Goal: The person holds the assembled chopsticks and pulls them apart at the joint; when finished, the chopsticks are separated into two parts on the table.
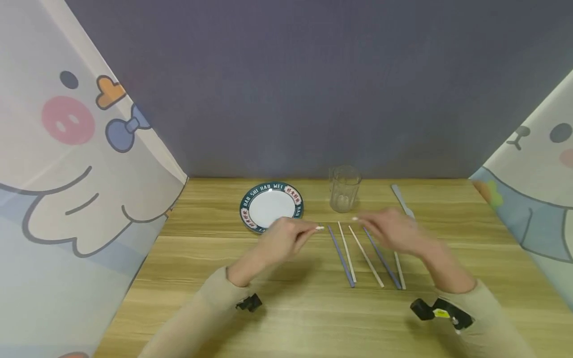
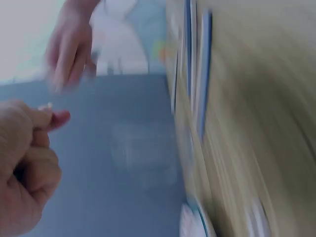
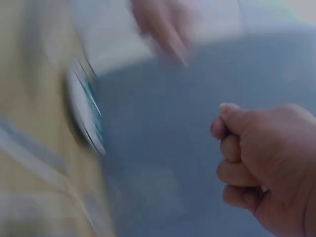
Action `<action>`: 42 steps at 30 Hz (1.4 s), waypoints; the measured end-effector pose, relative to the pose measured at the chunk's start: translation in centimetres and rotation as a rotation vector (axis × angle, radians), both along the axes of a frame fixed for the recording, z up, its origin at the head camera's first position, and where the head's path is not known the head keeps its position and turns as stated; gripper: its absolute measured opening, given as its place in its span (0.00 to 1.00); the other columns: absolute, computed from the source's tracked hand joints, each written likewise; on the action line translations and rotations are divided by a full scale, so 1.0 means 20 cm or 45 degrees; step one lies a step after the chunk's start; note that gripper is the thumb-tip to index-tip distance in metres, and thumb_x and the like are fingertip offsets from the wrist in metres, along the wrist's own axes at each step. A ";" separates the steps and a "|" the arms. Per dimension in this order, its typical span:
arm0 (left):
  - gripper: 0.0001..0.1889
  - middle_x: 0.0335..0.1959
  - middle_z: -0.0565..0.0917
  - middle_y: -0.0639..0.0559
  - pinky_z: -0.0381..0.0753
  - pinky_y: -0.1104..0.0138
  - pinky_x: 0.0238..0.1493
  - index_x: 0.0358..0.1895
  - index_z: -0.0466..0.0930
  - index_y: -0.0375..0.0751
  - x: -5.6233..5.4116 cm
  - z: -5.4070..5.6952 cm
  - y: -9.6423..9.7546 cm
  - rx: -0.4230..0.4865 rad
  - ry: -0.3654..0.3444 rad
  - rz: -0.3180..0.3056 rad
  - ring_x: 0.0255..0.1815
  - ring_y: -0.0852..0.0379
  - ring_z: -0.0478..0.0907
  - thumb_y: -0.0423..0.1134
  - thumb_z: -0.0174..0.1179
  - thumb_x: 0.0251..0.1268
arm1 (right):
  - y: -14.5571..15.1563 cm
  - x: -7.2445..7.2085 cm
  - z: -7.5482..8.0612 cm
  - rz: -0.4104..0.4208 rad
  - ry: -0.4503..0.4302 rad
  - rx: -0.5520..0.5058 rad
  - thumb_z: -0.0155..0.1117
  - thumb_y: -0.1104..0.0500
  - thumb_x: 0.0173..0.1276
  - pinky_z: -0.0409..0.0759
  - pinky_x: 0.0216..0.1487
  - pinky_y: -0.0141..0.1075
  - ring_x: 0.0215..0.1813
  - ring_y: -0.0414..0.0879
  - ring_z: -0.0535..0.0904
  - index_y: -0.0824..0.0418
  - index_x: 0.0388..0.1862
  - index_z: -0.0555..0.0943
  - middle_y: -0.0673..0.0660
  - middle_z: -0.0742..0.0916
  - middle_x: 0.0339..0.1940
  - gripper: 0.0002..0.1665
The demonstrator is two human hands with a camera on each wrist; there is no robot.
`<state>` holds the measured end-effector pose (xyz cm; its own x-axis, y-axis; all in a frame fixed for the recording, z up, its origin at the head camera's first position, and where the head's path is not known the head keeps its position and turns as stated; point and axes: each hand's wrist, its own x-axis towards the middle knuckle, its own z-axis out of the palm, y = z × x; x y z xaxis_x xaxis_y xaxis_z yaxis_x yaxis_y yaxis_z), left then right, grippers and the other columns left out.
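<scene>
In the head view my left hand is beside the plate, pinching a small white bit between thumb and fingertips. My right hand, blurred, pinches another small white bit. What these bits are, I cannot tell. The two hands face each other, apart, above several thin sticks, among them a blue stick and a white stick. In the right wrist view the right hand has curled fingers with thumb and index tip together. The left wrist view shows the left hand also curled.
A white plate with a dark green lettered rim lies at the back left. Behind the sticks stands a clear glass mug. A pale flat-handled utensil lies at the right, partly hidden by the right hand. A grey panel closes the wooden table's back.
</scene>
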<state>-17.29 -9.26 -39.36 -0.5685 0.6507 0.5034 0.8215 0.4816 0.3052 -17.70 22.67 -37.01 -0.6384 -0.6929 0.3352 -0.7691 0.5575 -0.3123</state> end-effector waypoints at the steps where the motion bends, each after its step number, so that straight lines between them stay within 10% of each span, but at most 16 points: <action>1: 0.08 0.33 0.93 0.49 0.83 0.76 0.32 0.45 0.92 0.38 0.00 -0.01 -0.06 0.018 -0.021 0.043 0.25 0.66 0.81 0.34 0.63 0.77 | 0.06 0.00 0.01 -0.059 0.044 -0.019 0.59 0.65 0.81 0.61 0.27 0.26 0.23 0.25 0.50 0.49 0.31 0.72 0.36 0.61 0.22 0.17; 8: 0.07 0.24 0.84 0.54 0.68 0.76 0.21 0.44 0.92 0.36 0.00 -0.04 -0.34 0.114 -0.113 0.198 0.21 0.73 0.63 0.31 0.64 0.75 | 0.37 0.03 0.07 -0.174 0.153 -0.042 0.62 0.68 0.79 0.59 0.27 0.24 0.22 0.24 0.52 0.47 0.38 0.75 0.34 0.64 0.23 0.14; 13: 0.09 0.29 0.83 0.56 0.74 0.76 0.28 0.47 0.92 0.39 0.01 -0.07 -0.34 0.002 -0.118 0.150 0.26 0.67 0.70 0.33 0.62 0.75 | 0.44 0.07 0.00 -0.191 0.029 -0.037 0.59 0.71 0.78 0.61 0.23 0.24 0.21 0.23 0.52 0.53 0.51 0.76 0.33 0.65 0.23 0.13; 23: 0.08 0.38 0.81 0.57 0.83 0.69 0.45 0.46 0.94 0.43 0.05 -0.17 -0.43 -0.324 -0.233 0.075 0.41 0.63 0.75 0.31 0.70 0.68 | 0.69 0.12 -0.18 -0.319 0.117 0.016 0.66 0.77 0.62 0.68 0.28 0.26 0.33 0.25 0.67 0.59 0.44 0.83 0.44 0.78 0.34 0.17; 31: 0.06 0.33 0.87 0.56 0.81 0.76 0.35 0.41 0.94 0.41 0.05 -0.20 -0.44 -0.307 -0.421 0.036 0.32 0.68 0.76 0.29 0.74 0.63 | 0.81 0.13 -0.30 -0.302 0.198 0.012 0.80 0.78 0.42 0.72 0.33 0.21 0.35 0.24 0.74 0.54 0.40 0.88 0.39 0.85 0.33 0.28; 42: 0.04 0.32 0.90 0.56 0.80 0.78 0.32 0.36 0.92 0.43 0.04 -0.30 -0.42 -0.340 -0.505 0.131 0.29 0.72 0.77 0.32 0.77 0.60 | 0.80 0.14 -0.44 -0.248 0.080 0.006 0.84 0.75 0.43 0.75 0.31 0.23 0.34 0.23 0.75 0.48 0.35 0.87 0.36 0.85 0.31 0.26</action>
